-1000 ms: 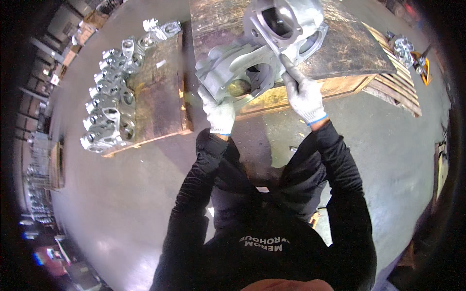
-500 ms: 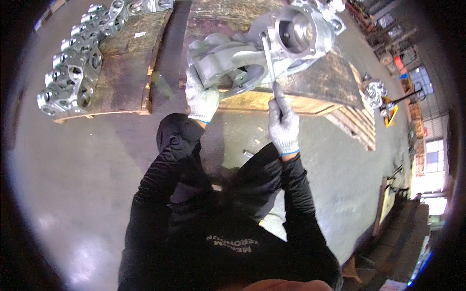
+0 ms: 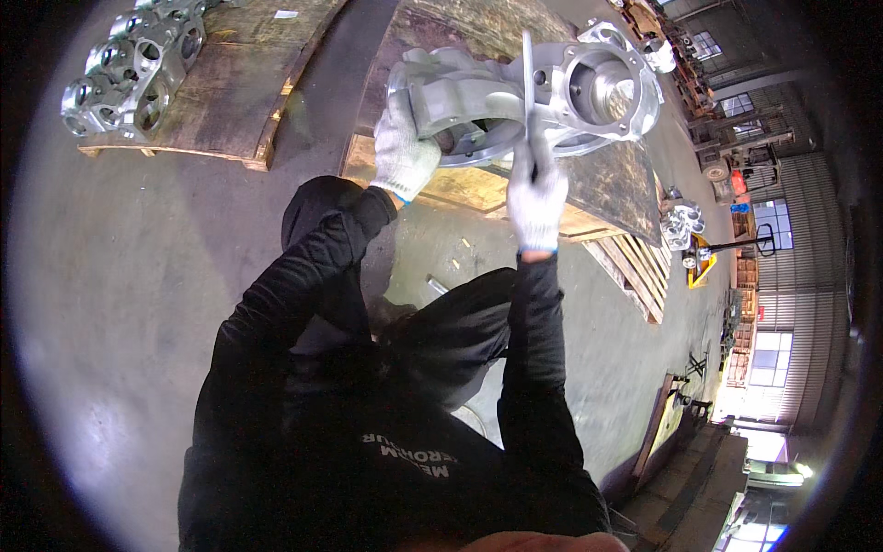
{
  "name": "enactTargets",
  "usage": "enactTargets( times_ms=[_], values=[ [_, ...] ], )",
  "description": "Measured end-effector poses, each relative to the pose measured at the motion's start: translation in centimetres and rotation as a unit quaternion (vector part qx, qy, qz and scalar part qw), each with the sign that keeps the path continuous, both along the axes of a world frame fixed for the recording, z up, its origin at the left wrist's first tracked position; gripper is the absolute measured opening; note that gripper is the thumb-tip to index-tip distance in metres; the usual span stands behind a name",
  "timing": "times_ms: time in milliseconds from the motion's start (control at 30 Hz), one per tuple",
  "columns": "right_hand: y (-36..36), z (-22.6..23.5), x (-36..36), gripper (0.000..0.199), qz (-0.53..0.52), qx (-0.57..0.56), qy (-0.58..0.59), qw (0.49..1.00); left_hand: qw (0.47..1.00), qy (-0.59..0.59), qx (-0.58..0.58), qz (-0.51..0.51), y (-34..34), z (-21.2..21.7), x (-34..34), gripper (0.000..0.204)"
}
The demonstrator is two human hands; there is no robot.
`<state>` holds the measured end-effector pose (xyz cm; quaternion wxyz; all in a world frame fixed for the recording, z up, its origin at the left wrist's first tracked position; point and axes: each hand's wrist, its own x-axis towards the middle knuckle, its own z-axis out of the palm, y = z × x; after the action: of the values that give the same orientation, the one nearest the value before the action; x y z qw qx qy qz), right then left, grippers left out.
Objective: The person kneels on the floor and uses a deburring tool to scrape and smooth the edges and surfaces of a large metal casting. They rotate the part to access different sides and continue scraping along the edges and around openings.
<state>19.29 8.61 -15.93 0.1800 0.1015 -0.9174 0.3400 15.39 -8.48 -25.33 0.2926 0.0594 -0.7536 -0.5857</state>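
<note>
At the far left, a wooden pallet (image 3: 235, 87) carries a cluster of grey metal castings (image 3: 133, 64), packed close together with their round bores facing up; the upper end of the row runs out of the picture, so their number cannot be told. A strip of concrete floor (image 3: 110, 304) separates this pallet from a second, darker pallet board (image 3: 607, 189) in the middle.

On that board lies the large grey casting (image 3: 515, 101), a housing with a wide round flange and a deep open bore on its right side. The left hand (image 3: 402, 152), in a white knit glove, is pressed flat against the casting's left end, fingers curled over its edge. The right hand (image 3: 536, 198), gloved alike, is closed in a fist around the lower end of a thin metal rod (image 3: 528, 87) that stands upright against the casting's middle; its tip is hard to make out against the grey metal.

Further right, another small casting (image 3: 682, 224) sits beside a yellow pallet truck (image 3: 704, 262), partly hidden behind the board's edge. Far windows are blown out with light.
</note>
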Motion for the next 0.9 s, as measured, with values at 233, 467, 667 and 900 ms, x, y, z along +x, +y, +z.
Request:
enactTargets(
  times_ms=[233,467,667,900],
  values=[
    [-2.8,-0.9,1.7,0.051,0.017,-0.03,0.01,0.999,1.0,-0.011,-0.009,0.015,0.1,-1.0,-0.9,0.076],
    [-3.4,-0.8,-0.2,0.045,0.073,0.006,0.094,0.993,1.0,-0.006,-0.008,0.004,0.2,-1.7,-1.0,0.086],
    [-2.9,-1.5,2.5,0.045,0.053,0.022,0.016,0.998,0.999,0.026,-0.01,0.024,0.3,-2.0,-1.3,0.068],
    [-4.1,-1.5,2.3,0.047,-0.008,0.142,0.012,0.99,0.999,0.035,-0.012,-0.005,0.0,-2.2,-1.4,0.074]
  ],
)
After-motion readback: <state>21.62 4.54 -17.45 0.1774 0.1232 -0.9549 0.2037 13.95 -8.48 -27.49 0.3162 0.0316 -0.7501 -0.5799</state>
